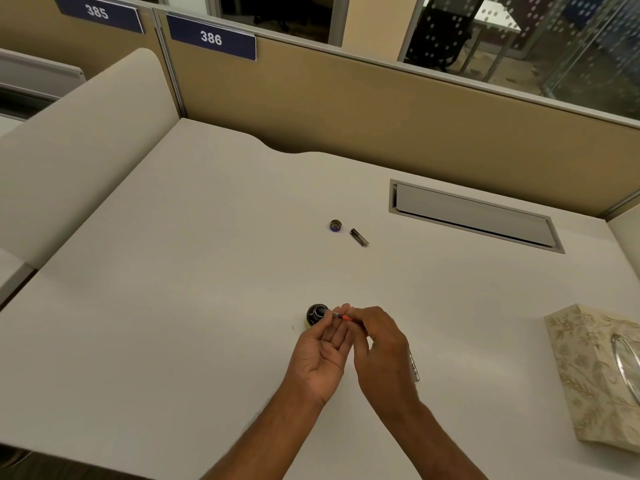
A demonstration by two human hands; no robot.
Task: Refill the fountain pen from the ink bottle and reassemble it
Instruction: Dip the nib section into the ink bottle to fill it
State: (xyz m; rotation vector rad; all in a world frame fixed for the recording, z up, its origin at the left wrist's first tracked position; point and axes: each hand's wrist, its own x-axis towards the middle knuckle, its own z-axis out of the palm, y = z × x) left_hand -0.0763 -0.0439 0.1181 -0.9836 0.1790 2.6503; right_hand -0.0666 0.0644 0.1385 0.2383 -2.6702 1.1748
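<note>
Right hand [381,344] hides pen barrel [414,367] mostly.

we are looking down at a pale flat desk [173,289]. a small round dark ink bottle [316,315] is sitting near its front edge, just left of our two hands. farther back, a little round bottle cap [335,225] is lying just left of a short dark pen barrel [359,236]. a floral-patterned tissue box [599,375] is sitting at the right edge.

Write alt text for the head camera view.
Two hands, left hand and right hand, hold a thin pen part at an open ink bottle on a white desk. Farther back lie the bottle cap and a dark pen piece.
</note>
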